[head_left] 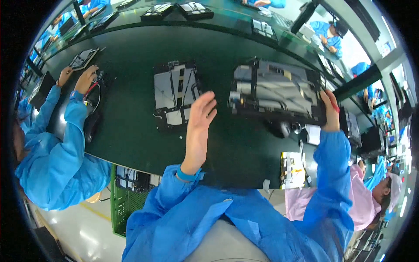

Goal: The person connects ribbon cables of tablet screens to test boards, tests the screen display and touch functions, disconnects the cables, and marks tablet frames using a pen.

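Observation:
My right hand (331,108) grips the right edge of a large open electronic device (286,85), raised over the right part of the table. Its dark frame, grey panels and ribbon strips are blurred by motion. My left hand (199,124), a blue band at its wrist, is open and holds nothing, fingers spread and pointing away from me. Just beyond its fingertips a second open electronic device (168,89) lies on the dark green table (218,150), with grey and white panels in a black frame. Whether my left fingers touch that one, I cannot tell.
A co-worker's hands (85,78) are at a smaller device (84,57) on the left, near a dark computer mouse (91,126). A yellow-edged flat part (292,170) lies at the right front. Below the table's edge stands a green crate (118,214) with devices inside.

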`<state>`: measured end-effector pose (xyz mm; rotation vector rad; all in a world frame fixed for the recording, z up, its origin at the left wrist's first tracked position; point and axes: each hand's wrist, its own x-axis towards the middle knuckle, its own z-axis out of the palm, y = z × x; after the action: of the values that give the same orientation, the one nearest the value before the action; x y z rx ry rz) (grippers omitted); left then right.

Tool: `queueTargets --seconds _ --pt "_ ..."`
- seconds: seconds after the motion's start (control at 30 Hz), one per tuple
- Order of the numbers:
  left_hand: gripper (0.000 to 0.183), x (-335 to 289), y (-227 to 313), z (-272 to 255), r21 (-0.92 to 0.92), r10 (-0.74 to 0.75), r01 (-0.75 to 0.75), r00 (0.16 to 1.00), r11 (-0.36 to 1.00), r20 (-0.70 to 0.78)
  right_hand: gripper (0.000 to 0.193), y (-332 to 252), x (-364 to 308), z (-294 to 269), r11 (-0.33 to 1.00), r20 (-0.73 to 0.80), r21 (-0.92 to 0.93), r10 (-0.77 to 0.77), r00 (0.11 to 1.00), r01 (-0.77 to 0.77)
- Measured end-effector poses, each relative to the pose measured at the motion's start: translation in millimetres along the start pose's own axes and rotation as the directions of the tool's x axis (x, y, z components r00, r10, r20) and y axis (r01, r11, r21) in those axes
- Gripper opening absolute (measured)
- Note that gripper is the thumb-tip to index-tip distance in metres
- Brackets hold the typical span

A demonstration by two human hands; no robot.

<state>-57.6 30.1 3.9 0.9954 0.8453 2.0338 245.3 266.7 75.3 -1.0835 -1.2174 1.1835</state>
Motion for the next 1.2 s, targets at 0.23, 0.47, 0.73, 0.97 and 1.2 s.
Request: queueTargets --seconds 0.23,0.47,0.73,0.97,1.2 --pt "0.053 3.0 27.7 -5.6 0.262 -0.045 0.024 0.996 0.965 0.075 0.054 104.3 182.5 128.0 0.990 -0.069 -0.080 -0.122 0.990 0.116" --pt "0.067 38.4 92.3 5.4 0.356 0.311 -0.378 0.922 0.855 0.232 0.053 232.9 249.1 147.5 0.951 -0.119 -0.221 -0.246 0.962 0.216" --pt "0.052 16.6 112.1 40.0 0.193 0.342 -0.426 0.871 0.884 0.354 0.038 200.3 295.1 103.3 0.453 0.468 -0.708 -0.272 0.841 0.541" --pt "0.052 28.3 88.7 46.5 0.131 0.312 -0.384 0.871 0.914 0.380 0.025 74.3 81.5 150.3 -0.140 0.865 -0.478 0.095 0.493 0.867" --pt "0.052 13.1 86.5 62.3 0.008 0.353 -0.392 0.835 0.920 0.423 0.024 93.0 -12.9 131.6 -0.181 0.910 -0.386 0.085 0.406 0.904"
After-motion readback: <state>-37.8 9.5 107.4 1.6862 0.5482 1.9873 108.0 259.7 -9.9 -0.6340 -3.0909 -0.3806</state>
